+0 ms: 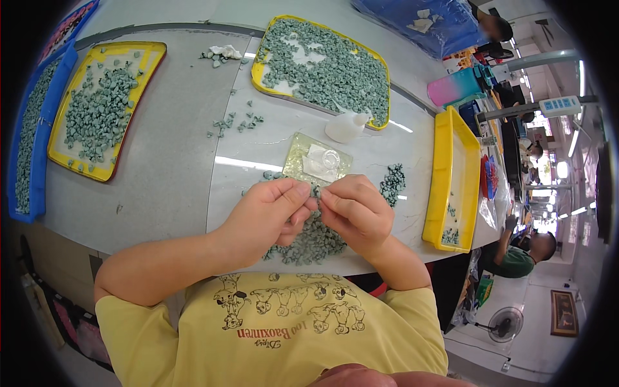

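My left hand [274, 208] and my right hand [361, 211] meet fingertip to fingertip over the near part of the table. Thumb and forefinger of the left pinch a small grey-green piece [315, 191]. The right fingers are pressed together against its other side; what they grip is too small to make out. Under the hands lies a heap of similar green pieces [311, 244], partly covered by them. Just beyond sits a yellowish-green pad [298, 153] bearing a white square sheet and a small clear round dish [331, 159]. A white squeeze bottle [345, 128] leans at the pad's far right corner.
A yellow-rimmed tray [385, 97] full of green pieces lies at the back, another yellow tray [161, 50] at left beside a blue bin [35, 187]. Darker pieces [393, 185] lie right of my hand, near a deep yellow bin [440, 174]. Co-workers sit at far right.
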Motion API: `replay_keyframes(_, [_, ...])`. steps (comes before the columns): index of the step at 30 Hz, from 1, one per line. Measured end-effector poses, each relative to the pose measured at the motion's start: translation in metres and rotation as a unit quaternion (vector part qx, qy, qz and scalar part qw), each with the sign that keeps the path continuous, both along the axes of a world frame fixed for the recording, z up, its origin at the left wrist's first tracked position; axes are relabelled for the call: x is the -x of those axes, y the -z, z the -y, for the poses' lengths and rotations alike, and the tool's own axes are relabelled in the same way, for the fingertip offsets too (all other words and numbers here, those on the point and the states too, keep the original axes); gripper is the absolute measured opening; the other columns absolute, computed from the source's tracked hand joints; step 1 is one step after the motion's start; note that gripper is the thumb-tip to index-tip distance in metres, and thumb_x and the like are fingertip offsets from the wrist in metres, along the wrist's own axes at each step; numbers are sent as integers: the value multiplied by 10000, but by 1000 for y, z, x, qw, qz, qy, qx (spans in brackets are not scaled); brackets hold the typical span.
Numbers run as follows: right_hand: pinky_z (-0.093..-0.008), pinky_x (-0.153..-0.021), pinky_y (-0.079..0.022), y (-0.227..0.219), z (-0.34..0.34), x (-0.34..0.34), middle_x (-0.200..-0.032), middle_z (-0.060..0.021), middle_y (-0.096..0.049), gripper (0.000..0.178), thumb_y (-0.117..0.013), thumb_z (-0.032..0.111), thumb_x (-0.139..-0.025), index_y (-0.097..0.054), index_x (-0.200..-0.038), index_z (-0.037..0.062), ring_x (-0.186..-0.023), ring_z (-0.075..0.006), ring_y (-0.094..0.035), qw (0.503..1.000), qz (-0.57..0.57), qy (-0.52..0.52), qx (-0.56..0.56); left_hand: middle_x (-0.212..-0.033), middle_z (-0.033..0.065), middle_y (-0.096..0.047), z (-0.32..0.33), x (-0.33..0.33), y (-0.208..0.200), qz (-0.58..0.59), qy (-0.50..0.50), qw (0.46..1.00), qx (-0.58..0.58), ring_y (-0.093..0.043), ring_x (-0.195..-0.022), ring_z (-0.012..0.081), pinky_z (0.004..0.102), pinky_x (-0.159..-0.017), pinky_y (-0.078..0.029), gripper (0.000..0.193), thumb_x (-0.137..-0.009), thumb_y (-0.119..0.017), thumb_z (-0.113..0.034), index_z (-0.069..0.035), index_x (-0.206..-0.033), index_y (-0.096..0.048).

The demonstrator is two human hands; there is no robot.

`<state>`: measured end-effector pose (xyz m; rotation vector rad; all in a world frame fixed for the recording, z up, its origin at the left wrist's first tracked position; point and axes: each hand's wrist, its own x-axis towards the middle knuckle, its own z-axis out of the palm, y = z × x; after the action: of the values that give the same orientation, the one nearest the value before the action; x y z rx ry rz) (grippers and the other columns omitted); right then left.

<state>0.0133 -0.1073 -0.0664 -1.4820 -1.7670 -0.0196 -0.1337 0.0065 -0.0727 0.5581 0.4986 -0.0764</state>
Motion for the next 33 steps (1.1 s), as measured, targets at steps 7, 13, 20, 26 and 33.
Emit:
replay_keyframes(7, [-315, -612, -478, 4, -3, 3, -829, -116, -601, 257, -705, -93, -615, -603, -843, -33, -696, -235, -575, 998, 14, -33, -47, -616, -21, -383, 2, 3, -2, 21, -13, 999, -46, -294, -511, 64, 217, -436, -247, 223, -958, -435, -222, -42, -836, -484])
replay_keyframes(13, [-307, -625, -489, 4, 1, 3, -841, -130, -614, 288, -675, -117, -622, -619, -892, -36, -719, -241, -602, 997, -79, -5, 8, -617, -19, -396, 2, 3, -7, 20, -24, 995, -99, -302, -505, 58, 213, -434, -259, 216, -957, -439, -216, -42, -838, -484])
replay_keyframes(20, [-274, -633, -489, -19, 8, -28, -851, -95, -645, 233, -653, -65, -691, -652, -909, 17, -720, -203, -615, 977, -80, 53, 192, -612, -23, -401, 6, -6, -2, -7, 27, 991, -129, -289, -490, 52, 209, -432, -260, 226, -950, -463, -232, -43, -828, -489])
replay_keyframes(26, [-314, -693, -479, -11, 41, -98, -877, -144, -639, 143, -614, 51, -778, -647, -911, 12, -746, -280, -616, 894, 79, 341, 280, -647, -19, -408, 8, -12, -7, -11, 61, 993, -96, -289, -501, 56, 206, -440, -257, 208, -948, -445, -196, -11, -880, -512])
replay_keyframes(33, [-328, -707, -475, 4, 47, -114, -825, -172, -636, 162, -626, 90, -775, -637, -900, -13, -731, -302, -605, 824, 79, 415, 376, -721, 0, -440, 2, -17, -5, -28, -20, 999, -5, -321, -552, 53, 197, -453, -264, 149, -898, -417, -59, -3, -996, -514])
